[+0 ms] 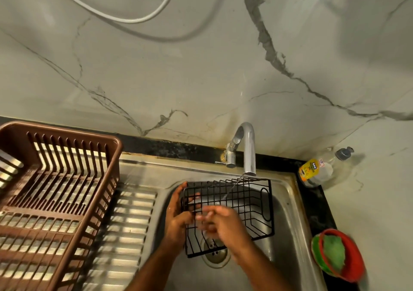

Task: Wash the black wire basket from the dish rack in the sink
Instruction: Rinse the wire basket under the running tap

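The black wire basket (pixel 245 203) sits tilted in the steel sink (pixel 283 241), under a thin stream of water from the chrome tap (pixel 249 147). My left hand (pixel 178 214) grips the basket's left end, fingers curled round the wires. My right hand (pixel 221 223) lies over the basket's near side, fingers blurred and touching the wires. The brown plastic dish rack (pixel 55 190) stands on the drainboard at the left.
A dish soap bottle (pixel 317 167) lies on the black counter right of the tap. A red bowl with a green scrubber (pixel 337 255) sits at the sink's right edge. The drain (pixel 215 255) is under the basket. A marble wall rises behind.
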`<state>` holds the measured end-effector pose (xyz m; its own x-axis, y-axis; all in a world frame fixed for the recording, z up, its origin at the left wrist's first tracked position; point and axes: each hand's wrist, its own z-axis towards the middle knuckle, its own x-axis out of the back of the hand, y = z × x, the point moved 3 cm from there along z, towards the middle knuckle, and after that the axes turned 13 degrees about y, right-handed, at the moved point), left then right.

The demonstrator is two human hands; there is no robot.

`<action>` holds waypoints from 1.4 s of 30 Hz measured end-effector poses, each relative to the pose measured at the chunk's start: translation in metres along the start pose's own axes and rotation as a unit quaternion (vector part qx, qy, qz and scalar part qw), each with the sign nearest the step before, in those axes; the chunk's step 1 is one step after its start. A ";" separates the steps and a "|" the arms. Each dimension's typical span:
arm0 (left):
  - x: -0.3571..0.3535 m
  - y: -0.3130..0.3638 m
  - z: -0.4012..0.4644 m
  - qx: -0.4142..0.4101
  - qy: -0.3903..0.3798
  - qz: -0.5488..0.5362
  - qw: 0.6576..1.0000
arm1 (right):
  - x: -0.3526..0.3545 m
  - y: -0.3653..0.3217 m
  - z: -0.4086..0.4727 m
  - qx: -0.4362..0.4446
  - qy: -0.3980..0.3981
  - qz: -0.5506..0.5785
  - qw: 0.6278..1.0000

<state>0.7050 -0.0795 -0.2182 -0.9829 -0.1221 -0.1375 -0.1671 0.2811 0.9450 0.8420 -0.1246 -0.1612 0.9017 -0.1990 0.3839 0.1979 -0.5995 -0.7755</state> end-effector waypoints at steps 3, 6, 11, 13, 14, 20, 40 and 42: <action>0.006 0.000 0.002 0.000 -0.037 0.001 0.999 | 0.047 -0.011 -0.006 0.183 0.182 -0.120 0.959; 0.009 -0.004 0.000 0.007 -0.067 0.010 0.998 | 0.083 -0.011 -0.008 0.303 0.332 -0.165 0.878; -0.013 0.003 -0.018 -0.057 -0.113 0.073 0.989 | 0.067 -0.013 0.025 0.191 0.076 -0.362 0.909; -0.021 0.007 -0.022 -0.068 -0.130 0.085 0.986 | 0.052 -0.017 0.031 0.141 -0.030 -0.369 0.918; -0.021 0.009 -0.023 -0.069 -0.133 0.087 0.985 | 0.048 -0.021 0.032 0.126 -0.063 -0.360 0.922; -0.016 0.032 -0.019 -0.134 -0.131 0.127 0.974 | 0.044 -0.026 0.055 0.064 -0.130 -0.277 0.950; 0.000 0.053 -0.020 -0.237 -0.151 0.155 0.947 | 0.016 -0.068 0.035 0.107 -0.060 -0.257 0.959; 0.004 0.053 -0.023 -0.240 -0.159 0.146 0.947 | 0.036 -0.057 0.038 0.069 -0.063 -0.280 0.956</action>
<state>0.6945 -0.0873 -0.1620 -0.9680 0.2084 0.1397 0.0939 -0.2151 0.9721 0.8782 -0.0684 -0.1225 0.6775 0.2226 0.7011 0.7033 -0.4754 -0.5286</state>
